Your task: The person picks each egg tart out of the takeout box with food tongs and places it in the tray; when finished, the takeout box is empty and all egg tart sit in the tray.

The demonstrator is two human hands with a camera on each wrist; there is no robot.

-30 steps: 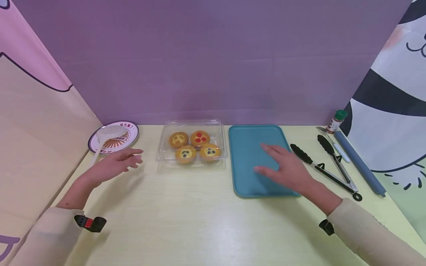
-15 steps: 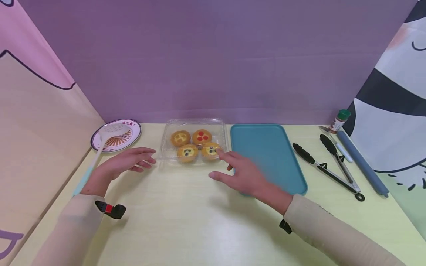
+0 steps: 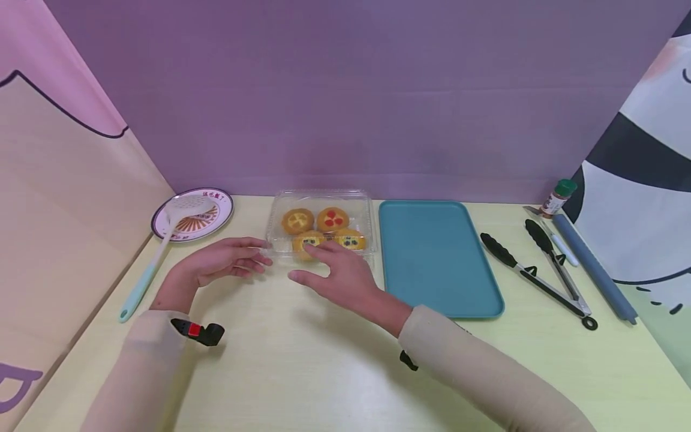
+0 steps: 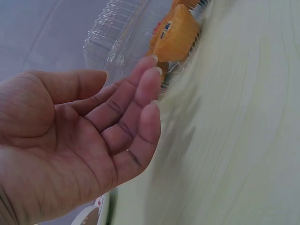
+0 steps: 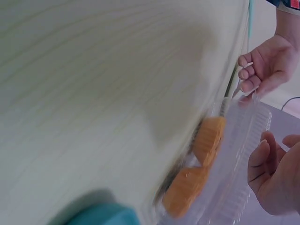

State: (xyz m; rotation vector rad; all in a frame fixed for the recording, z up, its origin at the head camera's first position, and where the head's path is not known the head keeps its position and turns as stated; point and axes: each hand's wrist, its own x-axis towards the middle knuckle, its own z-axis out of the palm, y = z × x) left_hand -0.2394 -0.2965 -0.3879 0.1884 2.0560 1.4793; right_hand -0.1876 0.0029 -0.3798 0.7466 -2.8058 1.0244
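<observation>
A clear plastic box [image 3: 321, 223] with its lid down stands at the back of the pale yellow table [image 3: 302, 366]. It has several small orange tarts [image 3: 297, 221] inside. My left hand [image 3: 254, 258] lies open at the box's front left corner, fingers straight, fingertips at the plastic edge [image 4: 122, 42]. My right hand [image 3: 310, 261] hovers open over the front of the lid, fingers spread; whether it touches the lid is unclear. The right wrist view shows two tarts [image 5: 208, 140] behind the plastic, with both hands close to the box.
A teal tray [image 3: 438, 258] lies just right of the box. Black-tipped tongs [image 3: 534, 273], a pen, a grey-blue roll [image 3: 591, 267] and a spice bottle [image 3: 556, 198] are further right. At back left, a plate [image 3: 213, 210] holds a white slotted spatula [image 3: 162, 252]. Walls close in left and behind.
My right hand has swept left from over the teal tray to the front of the box. My left hand has moved right up to the box's corner.
</observation>
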